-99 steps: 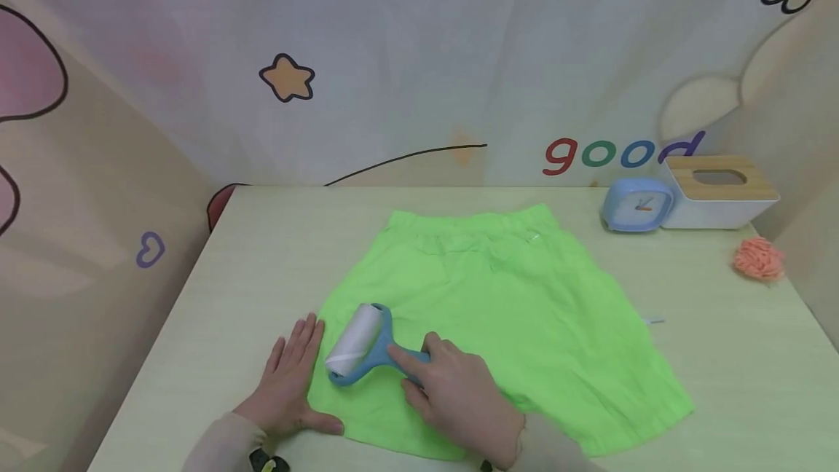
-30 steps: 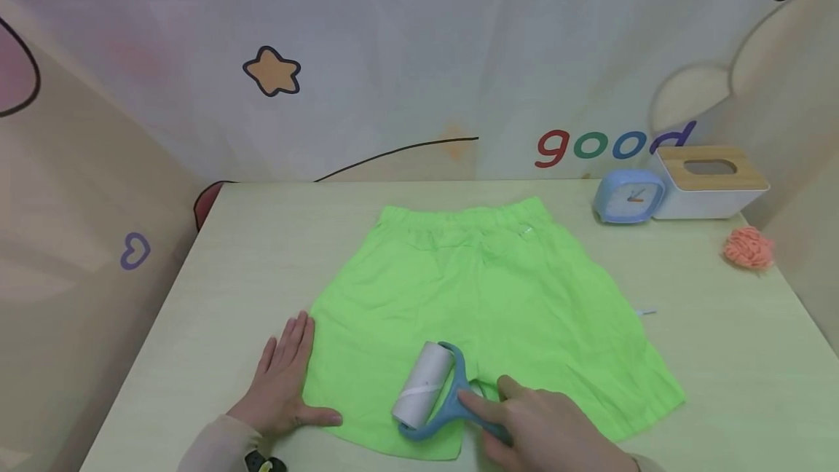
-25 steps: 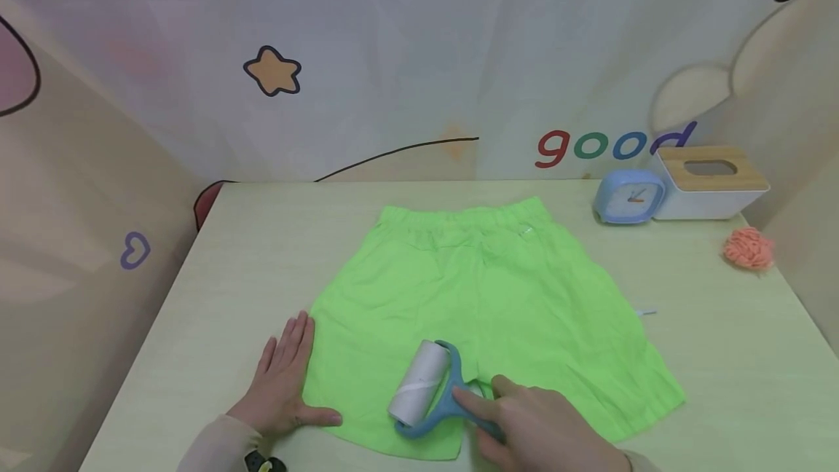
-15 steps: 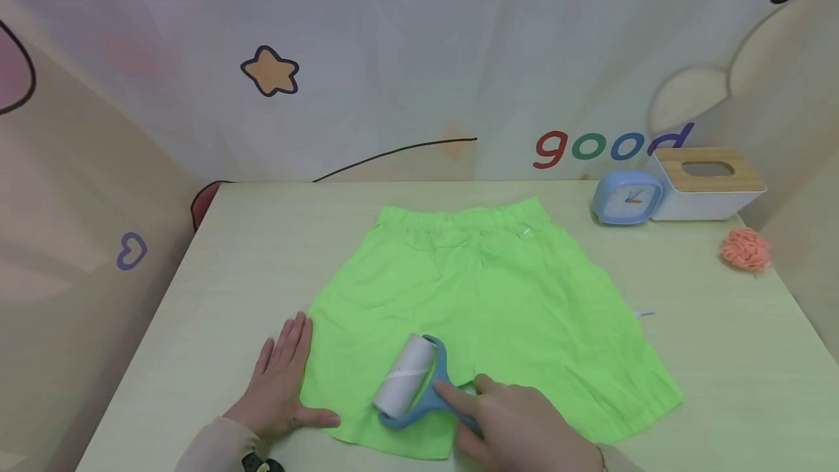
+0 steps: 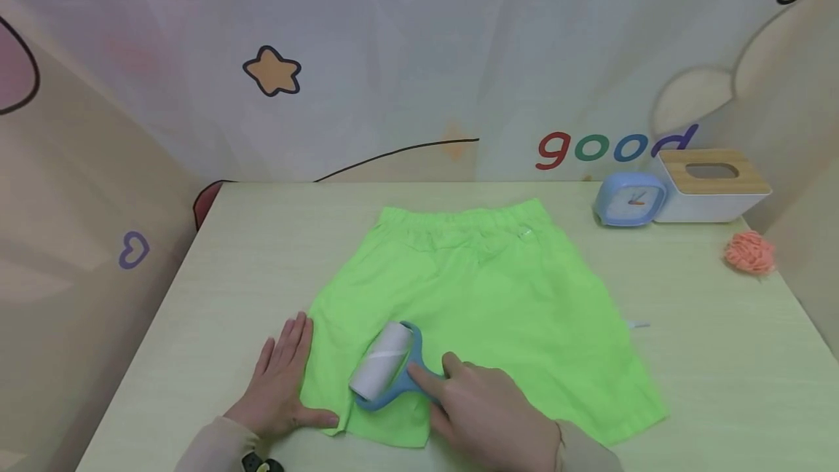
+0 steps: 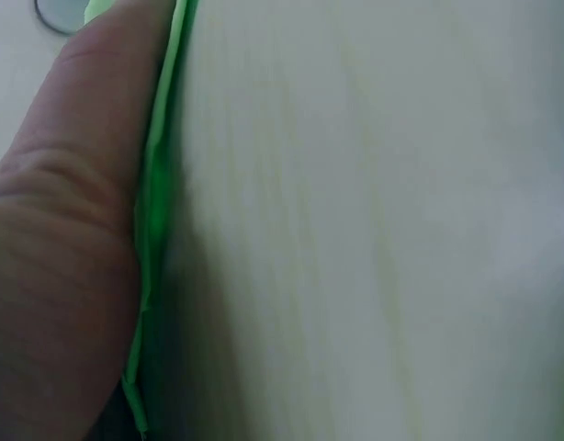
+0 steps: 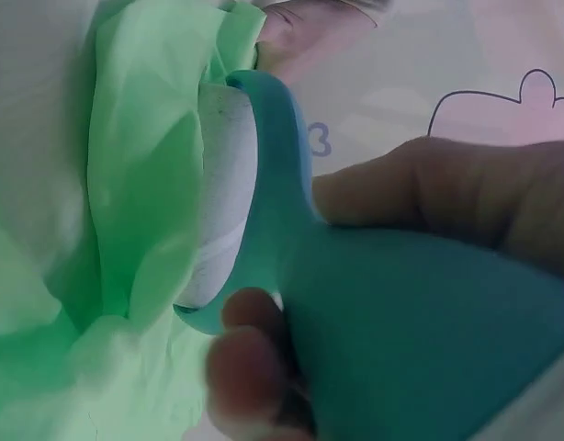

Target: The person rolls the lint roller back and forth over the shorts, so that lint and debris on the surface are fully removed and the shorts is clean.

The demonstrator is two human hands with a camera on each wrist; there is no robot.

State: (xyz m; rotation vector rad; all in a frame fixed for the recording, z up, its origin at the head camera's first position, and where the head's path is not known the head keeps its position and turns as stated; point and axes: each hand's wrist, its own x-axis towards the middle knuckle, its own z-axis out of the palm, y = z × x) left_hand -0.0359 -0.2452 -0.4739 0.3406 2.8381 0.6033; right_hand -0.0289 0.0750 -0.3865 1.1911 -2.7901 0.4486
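Bright green shorts (image 5: 498, 290) lie spread on the table, waistband away from me. My left hand (image 5: 275, 384) rests flat with fingers straight along their left edge, its thumb on the near hem corner. In the left wrist view the thumb (image 6: 89, 129) lies along the green hem. My right hand (image 5: 494, 414) grips the blue handle of a lint roller (image 5: 382, 361), index finger extended along it. The roller's white roll touches the left leg, where the fabric bunches into a fold beside it. Close up in the right wrist view, green cloth (image 7: 144, 175) rises against the roll (image 7: 229, 193).
At the back right of the table (image 5: 255, 253) stand a blue clock (image 5: 631, 199) and a white tissue box (image 5: 711, 202) with a wooden lid. A pink ruffled ball (image 5: 749, 253) sits near the right edge. A printed cloth backdrop (image 5: 393, 64) hangs behind.
The right hand has gone left with the lint roller, after an earlier move right. The shorts' right hem has been dragged left and the left leg has wrinkled. The left hand stays put.
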